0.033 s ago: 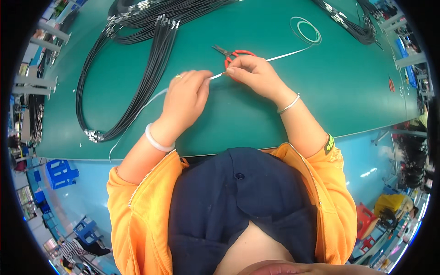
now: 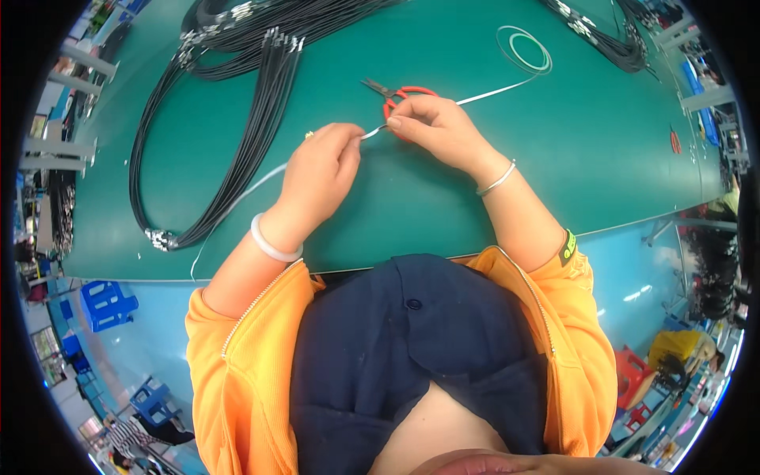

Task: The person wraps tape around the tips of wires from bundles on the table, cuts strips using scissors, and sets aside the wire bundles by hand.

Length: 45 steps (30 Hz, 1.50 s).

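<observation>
A thin white strip runs across the green table from near its front edge, through both my hands, to a loose coil at the far right. My left hand is closed on the strip, its thumb and fingers pinching it. To its right my right hand pinches the same strip between thumb and forefinger. A short length spans the small gap between the fingertips. Red-handled cutters lie just beyond my right hand, which partly hides their handles.
A looped bundle of black cables with pale ends lies to the left, more black cables behind it. Another black bundle lies far right. A second red-handled tool sits near the right edge. A blue stool stands on the floor.
Both hands keep their pinch on the strip, in almost the same place. The table and the things on it have shifted very slightly left in the view.
</observation>
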Motion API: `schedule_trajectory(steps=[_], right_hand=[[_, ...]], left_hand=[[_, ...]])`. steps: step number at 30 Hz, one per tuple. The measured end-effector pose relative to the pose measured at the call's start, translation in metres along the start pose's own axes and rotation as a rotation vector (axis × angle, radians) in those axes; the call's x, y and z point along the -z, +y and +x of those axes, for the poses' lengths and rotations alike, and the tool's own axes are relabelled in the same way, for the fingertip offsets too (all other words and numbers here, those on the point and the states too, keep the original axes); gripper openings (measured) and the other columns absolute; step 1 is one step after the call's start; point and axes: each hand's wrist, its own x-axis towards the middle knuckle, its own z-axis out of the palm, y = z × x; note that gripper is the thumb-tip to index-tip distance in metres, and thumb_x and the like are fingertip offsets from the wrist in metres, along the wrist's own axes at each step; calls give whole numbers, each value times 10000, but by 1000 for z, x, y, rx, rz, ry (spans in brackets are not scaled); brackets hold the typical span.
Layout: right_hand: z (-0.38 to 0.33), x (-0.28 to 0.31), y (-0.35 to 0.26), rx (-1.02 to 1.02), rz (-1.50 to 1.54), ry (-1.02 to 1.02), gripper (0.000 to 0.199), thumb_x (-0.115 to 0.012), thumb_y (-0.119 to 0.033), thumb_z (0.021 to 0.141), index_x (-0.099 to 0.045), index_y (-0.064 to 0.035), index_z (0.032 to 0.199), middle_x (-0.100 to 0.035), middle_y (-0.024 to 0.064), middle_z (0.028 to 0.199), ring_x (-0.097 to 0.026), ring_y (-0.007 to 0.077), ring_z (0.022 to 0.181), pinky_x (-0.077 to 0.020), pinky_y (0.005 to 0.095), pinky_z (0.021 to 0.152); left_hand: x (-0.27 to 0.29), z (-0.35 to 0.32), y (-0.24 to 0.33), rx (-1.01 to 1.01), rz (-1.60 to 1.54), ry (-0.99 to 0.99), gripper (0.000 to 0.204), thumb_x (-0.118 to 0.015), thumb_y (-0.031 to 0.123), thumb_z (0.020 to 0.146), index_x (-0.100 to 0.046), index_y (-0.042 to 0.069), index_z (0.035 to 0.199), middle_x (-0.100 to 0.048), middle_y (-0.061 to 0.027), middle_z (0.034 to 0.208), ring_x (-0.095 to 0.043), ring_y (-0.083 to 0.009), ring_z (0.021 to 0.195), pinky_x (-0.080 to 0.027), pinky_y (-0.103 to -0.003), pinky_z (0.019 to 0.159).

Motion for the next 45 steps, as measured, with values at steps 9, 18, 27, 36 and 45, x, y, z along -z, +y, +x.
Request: schedule_trajectory(steps=[9, 18, 27, 36, 45], right_hand=[[-3, 5, -3, 284, -362, -6, 144, -609, -167, 852, -607, -23, 855, -548, -6, 729, -507, 71, 703, -417, 216, 621], [-6, 11, -6, 237, -268, 49, 127, -610, -151, 849, -611, -24, 853, -539, 9, 734, -514, 92, 711, -422, 230, 617], [1, 8, -1, 161, 80, 184, 139, -592, -151, 864, -601, -16, 897, -593, 3, 831, -523, 79, 757, -422, 221, 683], [17, -30, -5, 78, 200, 286, 170, -577, -190, 875, -603, -27, 917, -608, 10, 868, -528, 83, 824, -403, 218, 780], [13, -14, -9, 88, 104, 330, 171, -587, -183, 867, -617, -23, 918, -615, 14, 858, -537, 82, 808, -422, 219, 750]], left_hand=[[-19, 4, -11, 56, -326, -47, 107, -517, -21, 775, -589, 24, 840, -601, -106, 759, -587, -238, 686, -454, -318, 593], [-23, 12, -1, 475, -906, 47, 263, -473, -37, 818, -464, 52, 1066, -472, -20, 664, -439, -112, 541, -346, -246, 465], [33, 15, -20, 676, -1604, 369, 233, -458, 76, 891, -385, 72, 1113, -337, 32, 652, -267, -47, 491, -210, -192, 412], [145, -120, -102, 735, -700, -669, 84, -533, 100, 797, -578, 33, 817, -539, 3, 659, -478, -118, 531, -378, -264, 473], [210, -168, -102, 578, 895, -1008, 226, -607, 230, 749, -635, 7, 723, -605, -188, 674, -598, -315, 635, -463, -384, 569]])
